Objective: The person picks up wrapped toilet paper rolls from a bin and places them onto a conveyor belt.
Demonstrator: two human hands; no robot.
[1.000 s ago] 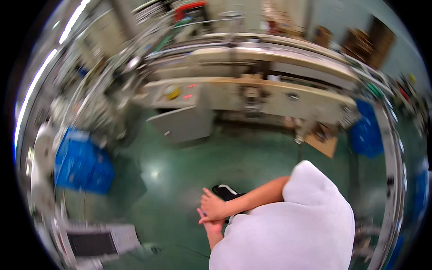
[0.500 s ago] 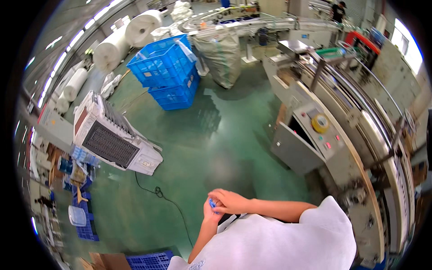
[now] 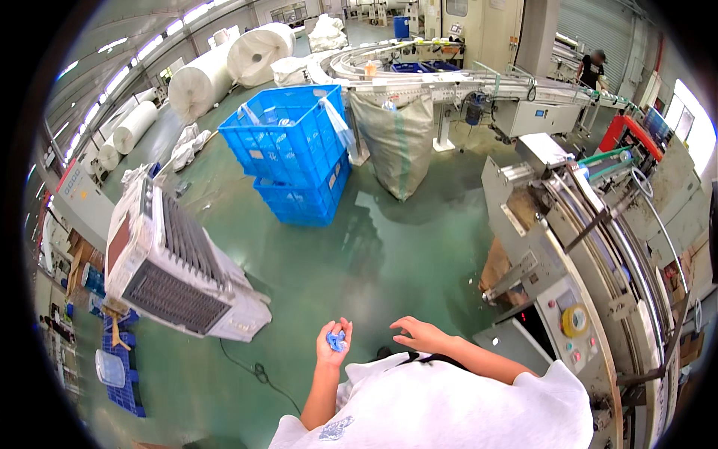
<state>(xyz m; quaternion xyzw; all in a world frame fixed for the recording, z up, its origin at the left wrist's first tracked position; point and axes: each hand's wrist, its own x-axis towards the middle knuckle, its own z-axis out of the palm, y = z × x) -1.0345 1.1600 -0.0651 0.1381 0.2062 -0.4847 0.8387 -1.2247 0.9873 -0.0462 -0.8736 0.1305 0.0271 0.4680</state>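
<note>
My left hand [image 3: 327, 355] is turned palm up in front of my body, fingers curled around a small crumpled blue piece [image 3: 336, 341] that looks like thin plastic film; its exact kind is hard to make out. To the right, my right hand [image 3: 420, 336] hangs over the floor, holding nothing, with its fingers stretched out and apart. A gap lies between the two hands.
Two stacked blue plastic crates [image 3: 299, 161] stand ahead, beside a large woven sack [image 3: 396, 142]. A white air cooler [image 3: 183, 262] is at left, its black cable [image 3: 258, 370] on the floor. A conveyor machine [image 3: 523, 247] with yellow tape rolls [image 3: 575, 320] runs along the right; another person [image 3: 591, 71] stands far off.
My hands were together around the blue piece and are now apart, the right one having moved right. The crates, sack and machine appear closer and lower in view.
</note>
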